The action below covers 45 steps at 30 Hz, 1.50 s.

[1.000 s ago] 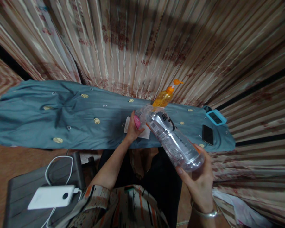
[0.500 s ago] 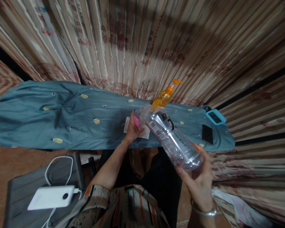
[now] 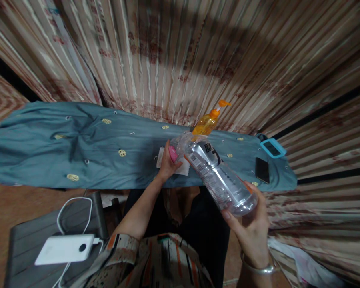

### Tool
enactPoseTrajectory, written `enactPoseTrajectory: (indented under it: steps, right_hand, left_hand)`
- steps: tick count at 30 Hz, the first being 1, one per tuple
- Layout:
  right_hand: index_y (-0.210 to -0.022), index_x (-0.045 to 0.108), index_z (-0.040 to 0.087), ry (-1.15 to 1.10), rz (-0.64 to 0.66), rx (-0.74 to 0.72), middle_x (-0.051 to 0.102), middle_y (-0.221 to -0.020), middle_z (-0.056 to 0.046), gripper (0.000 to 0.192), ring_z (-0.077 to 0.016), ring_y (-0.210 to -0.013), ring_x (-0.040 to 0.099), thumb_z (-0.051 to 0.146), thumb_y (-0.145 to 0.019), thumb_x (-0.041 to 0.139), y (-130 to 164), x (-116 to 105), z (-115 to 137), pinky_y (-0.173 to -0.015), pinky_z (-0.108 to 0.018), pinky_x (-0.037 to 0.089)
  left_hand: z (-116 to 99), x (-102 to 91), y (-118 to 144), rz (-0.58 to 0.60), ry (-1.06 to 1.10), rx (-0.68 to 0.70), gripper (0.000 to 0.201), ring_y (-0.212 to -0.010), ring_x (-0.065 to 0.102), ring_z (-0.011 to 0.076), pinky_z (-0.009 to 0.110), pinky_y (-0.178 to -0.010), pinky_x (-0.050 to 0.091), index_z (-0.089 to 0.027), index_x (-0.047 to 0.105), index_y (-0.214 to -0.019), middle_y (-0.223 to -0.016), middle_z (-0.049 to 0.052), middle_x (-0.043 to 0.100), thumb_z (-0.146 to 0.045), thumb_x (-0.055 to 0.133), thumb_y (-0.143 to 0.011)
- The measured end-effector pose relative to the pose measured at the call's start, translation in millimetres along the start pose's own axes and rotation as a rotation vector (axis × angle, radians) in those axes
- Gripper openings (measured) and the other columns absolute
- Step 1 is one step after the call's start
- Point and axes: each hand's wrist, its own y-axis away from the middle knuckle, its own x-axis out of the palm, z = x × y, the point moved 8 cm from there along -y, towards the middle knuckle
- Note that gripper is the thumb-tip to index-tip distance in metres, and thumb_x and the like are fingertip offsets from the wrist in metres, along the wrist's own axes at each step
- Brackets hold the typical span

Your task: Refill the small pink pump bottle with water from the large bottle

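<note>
A: How are the hands set?

B: The right hand (image 3: 252,224) is cupped, fingers closed round the base of a clear plastic bottle (image 3: 219,178) with a printed label, tilted up and away. At the far end the left hand (image 3: 167,163) is pinched shut on the bottle's pink cap (image 3: 173,153).

A: What lies past that?

B: Under the left hand, a white paper (image 3: 184,167) on the blue-grey cloth (image 3: 78,144); just behind the cap, an orange pump bottle (image 3: 208,122).

A: Any advice?

B: Brace the base firmly and turn only the cap, keeping the neck raised, I'd say.

Teal cloth (image 3: 87,156), orange pump bottle (image 3: 206,124).
</note>
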Motion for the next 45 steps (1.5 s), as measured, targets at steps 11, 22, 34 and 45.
enactPoseTrajectory:
  steps: [11,22,34,45]
  right_hand:
    - [-0.145,0.053,0.022,-0.002,-0.003,-0.01,0.062,-0.14,-0.015,0.086,-0.0314,-0.123,0.065,0.049,-0.071,0.09,0.1,1.4,2.9,-0.093,-0.041,0.057]
    - [-0.147,0.052,0.024,-0.013,0.019,0.007,0.061,-0.144,-0.015,0.089,-0.0336,-0.129,0.062,0.048,-0.071,0.091,0.2,1.9,-1.3,-0.101,-0.044,0.054]
    - [-0.146,0.053,0.022,-0.021,0.008,0.003,0.062,-0.141,-0.014,0.087,-0.0311,-0.122,0.066,0.047,-0.071,0.091,0.2,2.0,0.2,-0.095,-0.041,0.057]
    - [-0.145,0.053,0.023,0.003,0.003,0.004,0.061,-0.142,-0.014,0.087,-0.0328,-0.125,0.064,0.049,-0.071,0.09,-0.1,0.7,2.8,-0.101,-0.045,0.054]
  left_hand:
    - [3.2,-1.9,-1.0,-0.015,0.044,-0.03,0.128,-0.161,0.032,0.0413,0.059,-0.137,0.021,-0.024,0.02,-0.164,-0.17,0.018,0.033,-0.023,0.094,-0.059]
    - [3.6,-0.9,-1.0,-0.018,0.036,-0.036,0.125,-0.162,0.032,0.0384,0.058,-0.138,0.021,-0.026,0.021,-0.163,-0.171,0.017,0.033,-0.02,0.092,-0.061]
    - [5.6,0.0,-1.1,-0.019,0.047,-0.028,0.125,-0.162,0.03,0.039,0.057,-0.137,0.02,-0.024,0.018,-0.164,-0.172,0.017,0.031,-0.022,0.09,-0.062]
    - [4.3,-1.2,-0.8,-0.028,0.065,-0.026,0.126,-0.162,0.032,0.0383,0.057,-0.138,0.022,-0.028,0.021,-0.163,-0.171,0.014,0.033,-0.023,0.093,-0.06]
